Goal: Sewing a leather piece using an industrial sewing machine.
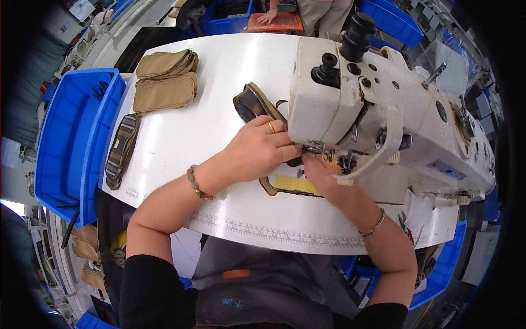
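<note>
Pouch (253,104) at the needle end of the sewing machine (345,88), its middle hidden by hands and machine head. Striped side shows on the far left; a yellow panel (296,184) with dark edging shows on the near side, probably part of the same piece.

Step in hand, as I judge it: stitching the pouch's edge. Next move likely calls for easing the fabric round under the needle, edge kept lined up, fingertips clear.

Left hand (258,147) lies over the pouch from the left, fingers bent and gripping it just beside the needle. Right hand (324,178) comes in from the near right, touching the work close to the needle; its fingertips are partly hidden, so cannot tell whether it pinches or presses.

Farther out on the white tabletop (219,63): tan pieces (165,92) stacked far left, a striped case (122,149) nearer at the left edge. Blue bin (63,137) beyond that edge.
</note>
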### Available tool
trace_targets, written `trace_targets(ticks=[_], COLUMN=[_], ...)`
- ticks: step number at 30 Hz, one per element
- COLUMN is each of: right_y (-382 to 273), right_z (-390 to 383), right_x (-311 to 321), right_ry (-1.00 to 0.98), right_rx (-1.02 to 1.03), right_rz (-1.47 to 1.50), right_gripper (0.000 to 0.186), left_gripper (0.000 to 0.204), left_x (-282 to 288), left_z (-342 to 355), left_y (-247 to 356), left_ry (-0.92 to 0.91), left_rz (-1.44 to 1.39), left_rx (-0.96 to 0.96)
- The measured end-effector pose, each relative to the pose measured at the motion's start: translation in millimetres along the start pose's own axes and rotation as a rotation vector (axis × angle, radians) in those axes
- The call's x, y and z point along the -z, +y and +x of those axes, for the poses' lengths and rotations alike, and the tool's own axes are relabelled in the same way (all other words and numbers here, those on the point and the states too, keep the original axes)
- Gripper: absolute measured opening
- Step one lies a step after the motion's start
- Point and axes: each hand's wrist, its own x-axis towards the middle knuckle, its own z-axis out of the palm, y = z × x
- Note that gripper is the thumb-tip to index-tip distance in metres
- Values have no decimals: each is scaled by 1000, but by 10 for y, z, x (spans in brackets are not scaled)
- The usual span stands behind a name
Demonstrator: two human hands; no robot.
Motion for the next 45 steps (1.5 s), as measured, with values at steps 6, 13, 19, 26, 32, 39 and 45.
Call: trace_targets(ticks=[6, 13, 19, 26, 32, 39, 45], right_y=[-262, -435, -398, -382, -369, -368, -304], right_z=[105, 73, 47, 35, 127, 124, 110], right_x=[217, 326, 316, 243, 231, 233, 217], right_ry=[-16, -204, -226, -142, -62, -73, 79], right_rx=[202, 130, 32, -206, -177, -276, -64], right_rz=[-410, -506, -343, -15, -49, 28, -72], right_gripper=[10, 26, 33, 20, 9, 11, 9], left_gripper=[24, 26, 26, 26, 26, 24, 26], left_x=[72, 128, 74, 64, 32, -16, -66], left_z=[15, 37, 46, 36, 23, 29, 17], left_y=[50, 108, 122, 148, 171, 196, 213], left_ry=[-203, -253, -191, -219, -205, -189, -163], left_rz=[-3, 71, 90, 56, 79, 125, 178], left_rx=[-5, -24, -6, 11, 30, 24, 10])
